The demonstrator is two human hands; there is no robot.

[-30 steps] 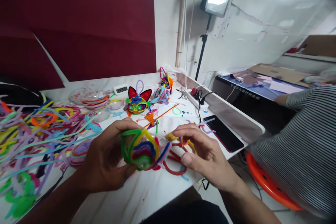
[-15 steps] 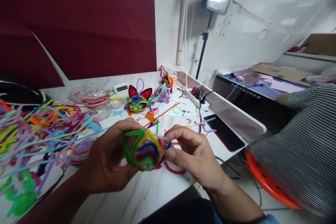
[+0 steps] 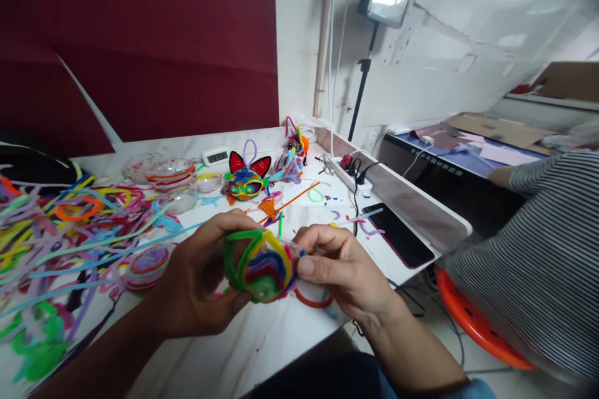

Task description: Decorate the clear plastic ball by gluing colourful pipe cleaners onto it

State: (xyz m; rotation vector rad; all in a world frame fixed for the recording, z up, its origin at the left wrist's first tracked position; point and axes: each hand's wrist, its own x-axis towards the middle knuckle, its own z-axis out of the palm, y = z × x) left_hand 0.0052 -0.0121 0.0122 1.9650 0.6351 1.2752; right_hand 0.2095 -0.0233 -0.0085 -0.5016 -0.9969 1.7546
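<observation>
Clear plastic dome wrapped in multicoloured pipe-cleaner loops: clasped between left grip and right grip, above white worktop; maroon wall behind.

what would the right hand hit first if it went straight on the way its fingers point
The pipe-cleaner ball, which the right hand touches at its fingertips; behind that, probably the left hand holding it.

Fuzzy pipe cleaners lie on a glossy white table.

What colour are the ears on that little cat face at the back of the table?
The ears are red, edged black; head view.
</observation>
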